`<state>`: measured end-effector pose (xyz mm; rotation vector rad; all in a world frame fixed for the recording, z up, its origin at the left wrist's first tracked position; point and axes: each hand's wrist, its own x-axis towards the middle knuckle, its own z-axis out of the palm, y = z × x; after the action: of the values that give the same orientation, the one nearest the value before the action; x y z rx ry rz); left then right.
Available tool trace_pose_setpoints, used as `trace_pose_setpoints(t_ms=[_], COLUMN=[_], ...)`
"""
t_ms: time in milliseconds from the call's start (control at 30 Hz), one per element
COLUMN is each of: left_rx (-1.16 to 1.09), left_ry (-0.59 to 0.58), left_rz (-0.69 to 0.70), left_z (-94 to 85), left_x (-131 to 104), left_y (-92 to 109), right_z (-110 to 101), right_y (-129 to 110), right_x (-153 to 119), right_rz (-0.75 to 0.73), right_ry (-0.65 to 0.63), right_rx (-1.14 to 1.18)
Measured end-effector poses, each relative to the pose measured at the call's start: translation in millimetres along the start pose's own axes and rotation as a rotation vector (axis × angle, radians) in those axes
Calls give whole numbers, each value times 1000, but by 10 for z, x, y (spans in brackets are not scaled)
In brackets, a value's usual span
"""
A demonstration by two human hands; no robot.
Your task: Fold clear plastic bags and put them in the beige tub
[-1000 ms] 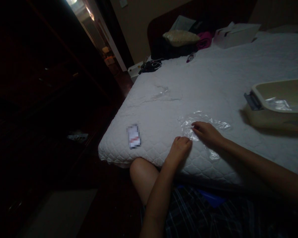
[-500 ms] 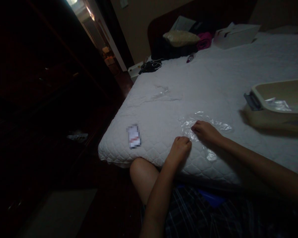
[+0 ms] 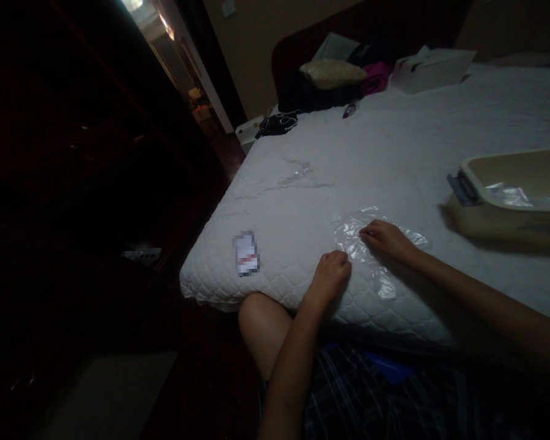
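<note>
A clear, crinkled plastic bag (image 3: pixel 355 229) lies spread on the white quilted bed (image 3: pixel 256 201). My right hand (image 3: pixel 385 238) is over its middle, fingertips pinched together on the film. At the bag's lower left edge is my left hand (image 3: pixel 332 272), with its fingers curled in; whatever lies under those fingers is hidden. One corner of the bag reaches down toward the bed's front edge, below my right wrist.
On the right stands a beige plastic bin (image 3: pixel 508 223) with a grey latch and clear plastic inside. A pixelated phone-sized object (image 3: pixel 246 253) lies left of my hands. Farther back are a cushion (image 3: pixel 332 73), a pink roll (image 3: pixel 374 78) and a white box (image 3: pixel 433 70).
My right hand has shifted slightly to the right over the plastic bag. My left hand stays nearly in place, and the view has tilted a little.
</note>
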<state>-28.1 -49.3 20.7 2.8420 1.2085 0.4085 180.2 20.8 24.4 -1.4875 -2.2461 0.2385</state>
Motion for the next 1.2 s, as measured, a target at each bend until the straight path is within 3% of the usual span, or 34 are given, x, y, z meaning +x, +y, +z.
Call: trace_pose_setpoints(t_ms=[233, 467, 667, 900, 1200], left_rx=[-10, 0, 58, 121, 160], left_ry=[83, 148, 63, 22, 17], left_rz=[24, 42, 97, 111, 82], left_z=[-3, 16, 54, 87, 131], left_x=[-25, -10, 55, 73, 86], left_y=[-44, -44, 96, 167, 221], right_z=[-127, -249, -181, -79, -144], right_y=[111, 97, 71, -6, -47], right_x=[-209, -701, -1073, -1094, -961], right_rz=[-60, -221, -391, -549, -415], right_ry=[43, 128, 129, 162, 154], right_rx=[-11, -26, -170, -244, -68])
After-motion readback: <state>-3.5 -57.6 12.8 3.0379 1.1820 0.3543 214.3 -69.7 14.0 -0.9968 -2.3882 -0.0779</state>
